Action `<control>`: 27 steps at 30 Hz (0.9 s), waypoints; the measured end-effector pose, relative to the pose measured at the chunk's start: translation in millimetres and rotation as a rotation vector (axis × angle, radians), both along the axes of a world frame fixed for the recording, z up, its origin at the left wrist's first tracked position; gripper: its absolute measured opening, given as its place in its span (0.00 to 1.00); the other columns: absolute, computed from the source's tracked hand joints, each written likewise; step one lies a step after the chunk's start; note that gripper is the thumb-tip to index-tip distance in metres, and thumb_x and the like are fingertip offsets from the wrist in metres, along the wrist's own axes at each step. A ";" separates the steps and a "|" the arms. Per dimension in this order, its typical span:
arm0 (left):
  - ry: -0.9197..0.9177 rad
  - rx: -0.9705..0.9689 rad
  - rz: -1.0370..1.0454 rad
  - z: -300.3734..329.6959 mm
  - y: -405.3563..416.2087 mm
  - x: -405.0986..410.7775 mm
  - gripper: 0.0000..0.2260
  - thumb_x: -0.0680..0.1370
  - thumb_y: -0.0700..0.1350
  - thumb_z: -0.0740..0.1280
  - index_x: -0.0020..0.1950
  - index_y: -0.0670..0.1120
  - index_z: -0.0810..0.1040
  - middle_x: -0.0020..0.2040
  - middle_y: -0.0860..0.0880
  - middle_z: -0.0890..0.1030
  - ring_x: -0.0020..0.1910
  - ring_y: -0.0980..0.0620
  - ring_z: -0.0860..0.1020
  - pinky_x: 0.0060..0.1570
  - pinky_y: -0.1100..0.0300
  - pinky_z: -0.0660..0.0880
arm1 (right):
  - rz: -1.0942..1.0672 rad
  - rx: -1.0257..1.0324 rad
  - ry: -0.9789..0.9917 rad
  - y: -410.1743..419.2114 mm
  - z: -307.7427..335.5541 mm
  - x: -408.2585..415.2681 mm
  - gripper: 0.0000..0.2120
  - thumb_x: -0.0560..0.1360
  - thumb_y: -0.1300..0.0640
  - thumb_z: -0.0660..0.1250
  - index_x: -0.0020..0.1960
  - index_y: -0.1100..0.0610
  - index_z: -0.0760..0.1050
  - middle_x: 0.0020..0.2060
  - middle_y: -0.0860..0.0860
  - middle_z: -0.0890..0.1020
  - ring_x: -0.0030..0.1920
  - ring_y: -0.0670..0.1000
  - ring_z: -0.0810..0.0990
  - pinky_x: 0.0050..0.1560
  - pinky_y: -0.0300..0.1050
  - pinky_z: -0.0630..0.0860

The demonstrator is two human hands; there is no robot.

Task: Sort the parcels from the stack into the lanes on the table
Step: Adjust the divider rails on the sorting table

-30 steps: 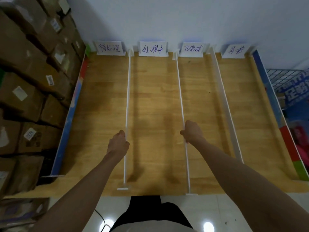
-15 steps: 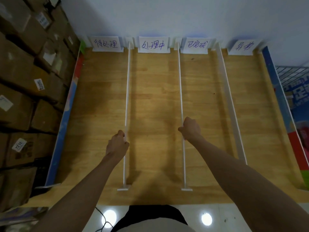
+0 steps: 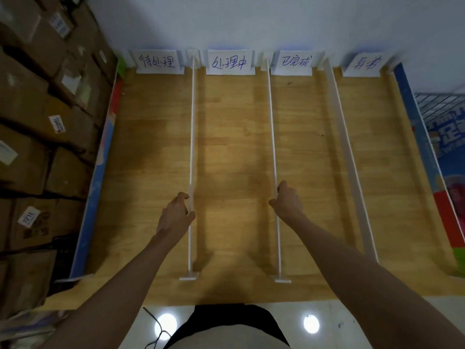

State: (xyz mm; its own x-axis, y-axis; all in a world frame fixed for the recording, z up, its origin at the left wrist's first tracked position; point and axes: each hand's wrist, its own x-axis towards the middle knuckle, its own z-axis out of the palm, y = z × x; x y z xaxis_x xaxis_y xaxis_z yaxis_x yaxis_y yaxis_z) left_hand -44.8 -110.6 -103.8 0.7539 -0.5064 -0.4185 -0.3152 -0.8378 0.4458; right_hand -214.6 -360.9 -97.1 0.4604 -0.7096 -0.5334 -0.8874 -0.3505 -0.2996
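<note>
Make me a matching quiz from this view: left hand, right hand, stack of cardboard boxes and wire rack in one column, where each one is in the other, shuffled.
1. left hand
2. right hand
3. stack of cardboard boxes
4. wire rack

A. right of the table
B. at the middle divider
C. left of the table
D. at the leftmost divider

Pairs: 1-D, 2-B, 3-C, 4-A

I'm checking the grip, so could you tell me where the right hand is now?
In the head view, the right hand is right of centre, gripping the second white divider from the left, near its front end.
</note>
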 end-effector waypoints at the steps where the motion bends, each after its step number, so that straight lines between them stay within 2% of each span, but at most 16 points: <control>1: -0.004 0.004 0.004 -0.3 1.2 0.1 0.21 0.76 0.44 0.70 0.68 0.47 0.70 0.39 0.52 0.78 0.41 0.49 0.79 0.44 0.51 0.79 | -0.007 -0.007 -0.004 -0.2 0.3 -0.2 0.17 0.76 0.58 0.69 0.60 0.60 0.66 0.53 0.58 0.77 0.51 0.61 0.79 0.43 0.51 0.73; 4: -0.012 0.008 0.026 1.5 4.5 1.4 0.21 0.75 0.42 0.69 0.67 0.47 0.70 0.39 0.51 0.77 0.40 0.49 0.78 0.42 0.52 0.79 | -0.020 -0.037 -0.037 -2.9 2.2 -0.7 0.15 0.77 0.60 0.68 0.59 0.60 0.67 0.53 0.59 0.77 0.51 0.61 0.79 0.44 0.52 0.75; 8: -0.003 0.020 0.017 1.6 7.4 5.6 0.22 0.76 0.42 0.68 0.69 0.48 0.67 0.44 0.48 0.78 0.42 0.47 0.79 0.43 0.48 0.80 | -0.015 -0.045 -0.032 -5.2 3.4 -1.5 0.13 0.78 0.61 0.66 0.60 0.60 0.67 0.54 0.59 0.77 0.51 0.61 0.79 0.44 0.51 0.74; 11: -0.006 0.011 0.009 0.5 6.8 4.7 0.23 0.77 0.41 0.67 0.71 0.49 0.65 0.44 0.48 0.78 0.41 0.48 0.79 0.43 0.48 0.80 | 0.001 -0.043 -0.021 -4.1 2.1 -2.2 0.12 0.78 0.62 0.65 0.60 0.60 0.67 0.54 0.59 0.77 0.50 0.60 0.79 0.43 0.50 0.73; 17: -0.007 0.006 -0.012 0.1 1.2 5.0 0.24 0.78 0.40 0.66 0.73 0.50 0.63 0.45 0.47 0.78 0.42 0.47 0.79 0.45 0.46 0.80 | -0.021 -0.043 -0.017 -6.4 3.5 -3.0 0.12 0.78 0.62 0.65 0.60 0.59 0.67 0.54 0.59 0.78 0.51 0.61 0.79 0.48 0.55 0.77; 23: 0.007 0.021 -0.007 4.8 1.7 1.1 0.27 0.79 0.47 0.67 0.75 0.50 0.61 0.55 0.44 0.78 0.50 0.42 0.79 0.51 0.46 0.78 | -0.034 -0.005 -0.034 1.0 10.5 -14.0 0.22 0.77 0.55 0.69 0.65 0.60 0.63 0.58 0.60 0.77 0.56 0.63 0.79 0.50 0.54 0.77; 25: 0.020 0.033 -0.025 5.9 6.1 -2.8 0.31 0.78 0.46 0.68 0.77 0.52 0.58 0.58 0.44 0.77 0.51 0.42 0.78 0.51 0.47 0.77 | -0.016 0.014 -0.020 5.7 10.9 -19.5 0.26 0.75 0.56 0.71 0.67 0.60 0.62 0.58 0.60 0.77 0.56 0.62 0.79 0.49 0.53 0.77; 27: 0.019 0.042 -0.056 4.1 9.9 -5.8 0.34 0.77 0.44 0.68 0.78 0.54 0.55 0.57 0.44 0.77 0.50 0.43 0.79 0.49 0.47 0.78 | -0.001 0.023 -0.006 9.0 10.2 -23.6 0.24 0.75 0.59 0.70 0.65 0.60 0.62 0.56 0.60 0.77 0.53 0.62 0.79 0.46 0.52 0.76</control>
